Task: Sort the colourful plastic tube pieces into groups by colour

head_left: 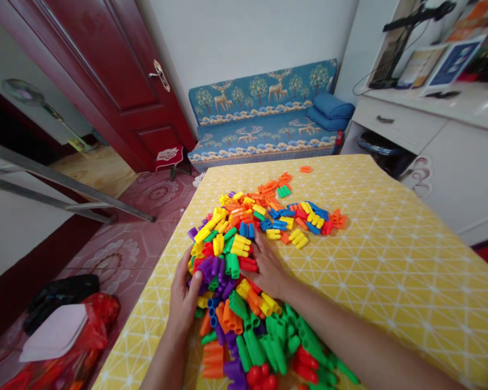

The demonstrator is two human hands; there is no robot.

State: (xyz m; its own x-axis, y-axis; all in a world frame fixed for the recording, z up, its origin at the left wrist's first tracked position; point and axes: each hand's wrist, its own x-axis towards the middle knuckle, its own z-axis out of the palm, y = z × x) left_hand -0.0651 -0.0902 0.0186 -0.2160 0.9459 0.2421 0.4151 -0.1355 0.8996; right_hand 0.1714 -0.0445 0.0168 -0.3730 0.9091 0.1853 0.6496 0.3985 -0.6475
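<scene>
A heap of colourful plastic building blocks shaped like joined tubes, with purple blocks (213,268) and yellow blocks (241,245) near its middle, lies between my hands. My left hand (183,295) is cupped against the heap's left side, thumb apart from the fingers; some fingertips are hidden. On the other side my right hand (270,271) rests among the blocks, touching them near a red block (248,264), fingers spread and partly covered. Many green blocks (274,341) lie in front of my wrists. Neither hand visibly grips a single block.
A yellow patterned cloth (374,260) covers the table. Orange and blue blocks (280,225) trail toward the far side, with one orange block (305,169) apart. Beyond stand a blue sofa (260,119) and a white cabinet (463,173). Bags (97,325) lie on the floor at left.
</scene>
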